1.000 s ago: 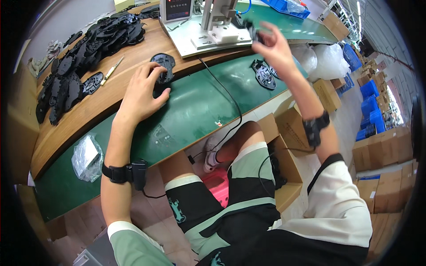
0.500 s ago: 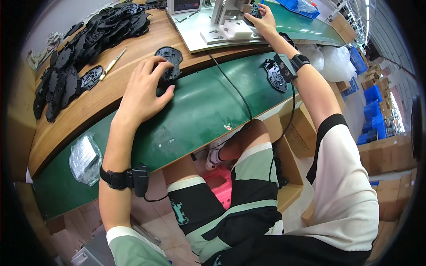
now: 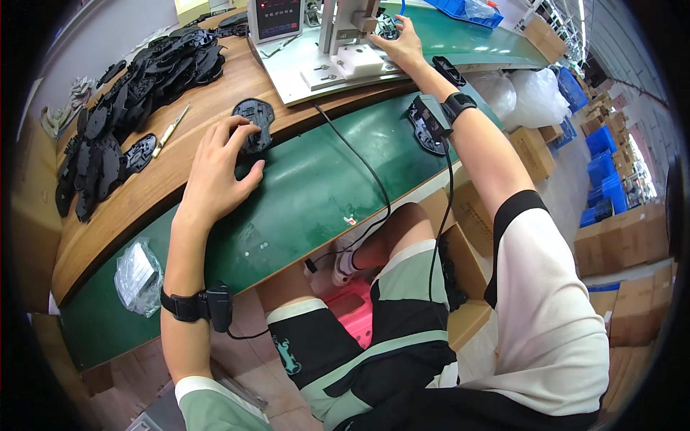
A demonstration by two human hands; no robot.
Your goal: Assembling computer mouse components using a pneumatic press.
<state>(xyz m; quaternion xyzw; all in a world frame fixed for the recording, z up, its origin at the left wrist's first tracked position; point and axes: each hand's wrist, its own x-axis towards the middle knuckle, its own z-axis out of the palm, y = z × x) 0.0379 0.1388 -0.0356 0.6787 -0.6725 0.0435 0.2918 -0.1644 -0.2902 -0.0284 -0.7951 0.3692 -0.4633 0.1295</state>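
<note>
My left hand (image 3: pixel 215 172) hovers at the near edge of a black plastic shell (image 3: pixel 254 123) on the wooden board. Its fingers curl over the shell's left edge, and the thumb stands apart; the hand appears open. My right hand (image 3: pixel 404 47) reaches to the right side of a small bench press (image 3: pixel 350 32) with a white block fixture (image 3: pixel 359 61) on its base plate. Thumb and index finger are spread, with a dark part (image 3: pixel 388 27) showing beyond them. Whether they touch it is hard to see. A second black shell (image 3: pixel 425 126) lies beneath my right forearm.
Black shells (image 3: pixel 158 79) are heaped at the left, near a white-handled pen-like tool (image 3: pixel 171 131). A bagged white item (image 3: pixel 139 276) lies on the green table (image 3: pixel 302 194). A black cable (image 3: pixel 359 154) crosses it. A blue tray (image 3: pixel 463 11) stands at the far right.
The view has shifted, so the bench press and table sit lower and farther left. My left hand stays by the shell; my right hand remains beside the press, fingers still spread.
</note>
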